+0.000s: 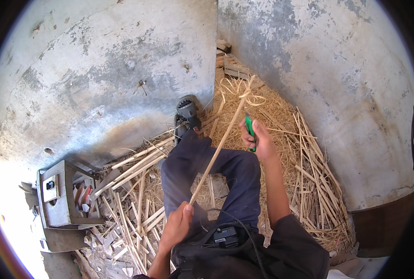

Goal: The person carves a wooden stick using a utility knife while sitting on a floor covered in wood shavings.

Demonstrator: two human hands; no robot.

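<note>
A long, pale wooden stick [222, 149] slants up and away from my lap, with thin curled shavings [246, 95] clinging near its far end. My left hand [177, 225] is closed round the stick's near end. Close to the far part of the stick, on its right, my right hand [260, 139] grips a green-handled utility knife [250, 132]. The knife's tip points up toward the curls and looks apart from the stick, though I cannot tell its exact gap.
Straw-like shavings [276, 109] heap in the corner between two peeling walls. Split sticks lie in piles at right [325, 200] and left [137, 218]. A wooden stool [58, 195] lies at far left. My shoe [187, 111] is by the wall; a black cable [249, 232] crosses my lap.
</note>
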